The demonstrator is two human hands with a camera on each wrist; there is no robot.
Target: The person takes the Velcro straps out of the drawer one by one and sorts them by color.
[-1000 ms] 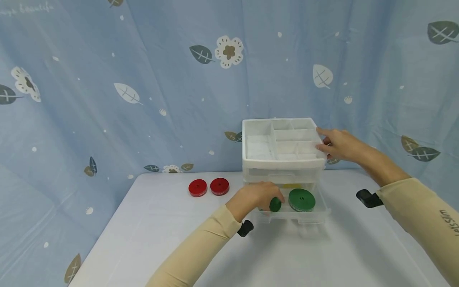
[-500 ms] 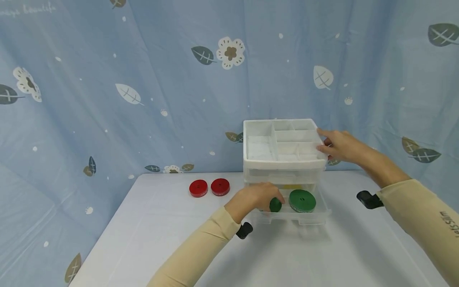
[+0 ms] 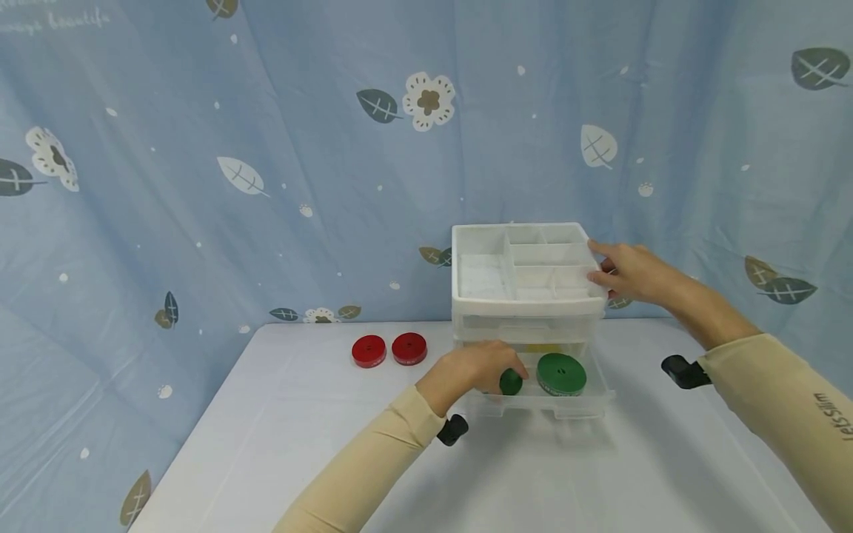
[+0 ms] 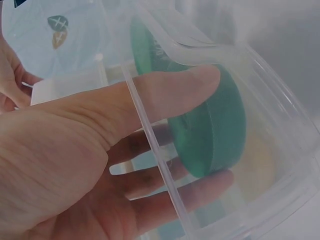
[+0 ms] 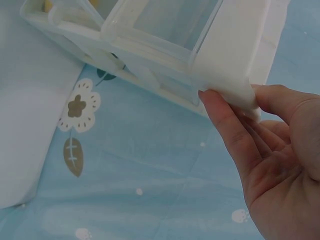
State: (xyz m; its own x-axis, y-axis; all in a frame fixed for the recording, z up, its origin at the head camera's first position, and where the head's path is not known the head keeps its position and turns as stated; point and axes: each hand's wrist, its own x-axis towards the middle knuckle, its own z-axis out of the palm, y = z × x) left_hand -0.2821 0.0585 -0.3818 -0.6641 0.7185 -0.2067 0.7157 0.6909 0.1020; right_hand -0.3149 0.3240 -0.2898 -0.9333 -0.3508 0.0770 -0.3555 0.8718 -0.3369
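My left hand [image 3: 474,368] reaches into the pulled-out clear lower drawer [image 3: 586,406] and holds a green ribbon roll [image 3: 511,382]. In the left wrist view the thumb lies across that roll [image 4: 227,120], with fingertips at its lower edge, seen partly through the clear plastic. Beside it in the drawer lies a wider green ribbon roll [image 3: 561,373]. My right hand [image 3: 636,272] grips the right edge of the white drawer box [image 3: 529,305], thumb on top and fingers below. In the right wrist view this hand pinches the white corner [image 5: 232,75].
Two red ribbon rolls [image 3: 369,351] lie flat on the white table [image 3: 313,414], left of the box. Something yellow [image 3: 543,348] shows at the back of the lower drawer. Divided compartments form the box's top tray [image 3: 483,274]. A blue patterned curtain [image 3: 320,237] hangs behind.
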